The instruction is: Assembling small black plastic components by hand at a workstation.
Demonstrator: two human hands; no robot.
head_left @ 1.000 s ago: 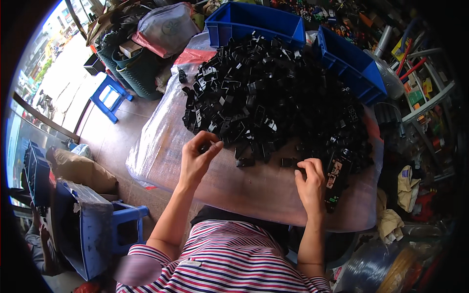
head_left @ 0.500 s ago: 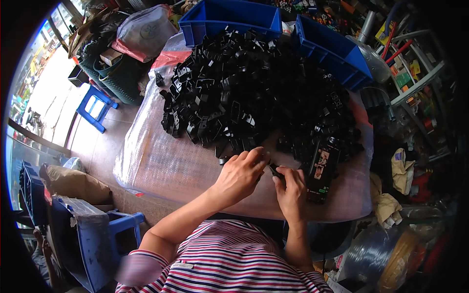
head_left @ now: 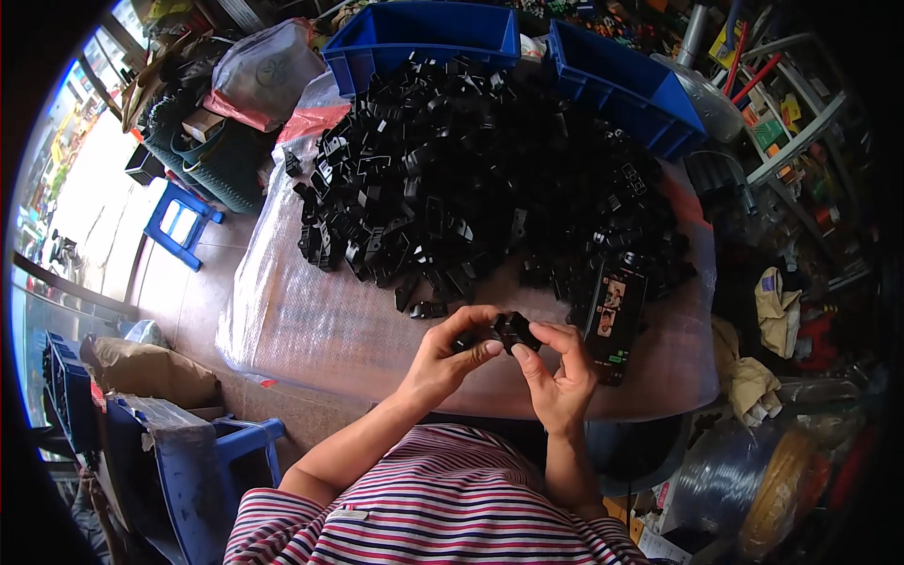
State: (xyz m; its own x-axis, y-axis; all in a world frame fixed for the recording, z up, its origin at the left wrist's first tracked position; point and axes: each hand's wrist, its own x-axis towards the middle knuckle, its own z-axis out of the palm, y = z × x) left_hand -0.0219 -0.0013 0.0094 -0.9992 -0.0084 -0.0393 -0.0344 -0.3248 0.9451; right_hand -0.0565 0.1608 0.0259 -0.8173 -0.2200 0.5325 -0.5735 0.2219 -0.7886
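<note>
Between my two hands, just in front of the pile, is a small, blocky black plastic part [head_left: 514, 330]. The thumb and fingers of my left hand [head_left: 444, 358] close on its left side. My right hand [head_left: 559, 379] pinches its right side with thumb and forefinger. Whether it is one piece or two joined pieces I cannot tell, since fingers cover some of it. Beyond the hands lies a big heap of similar black plastic parts [head_left: 443, 188] on a table covered with translucent woven sheeting [head_left: 311, 320]. A loose black part [head_left: 428, 310] sits close to my left hand.
A phone [head_left: 610, 325] with a lit screen lies right of my right hand. Two blue bins, one at the back [head_left: 424, 47] and one at the back right [head_left: 626, 94], border the heap. A blue stool [head_left: 182, 224] stands on the floor at left.
Both hands have turned, and my left hand has drawn back toward me. The black part, mostly hidden before, now shows between the fingertips of both hands. The view has shifted slightly.
</note>
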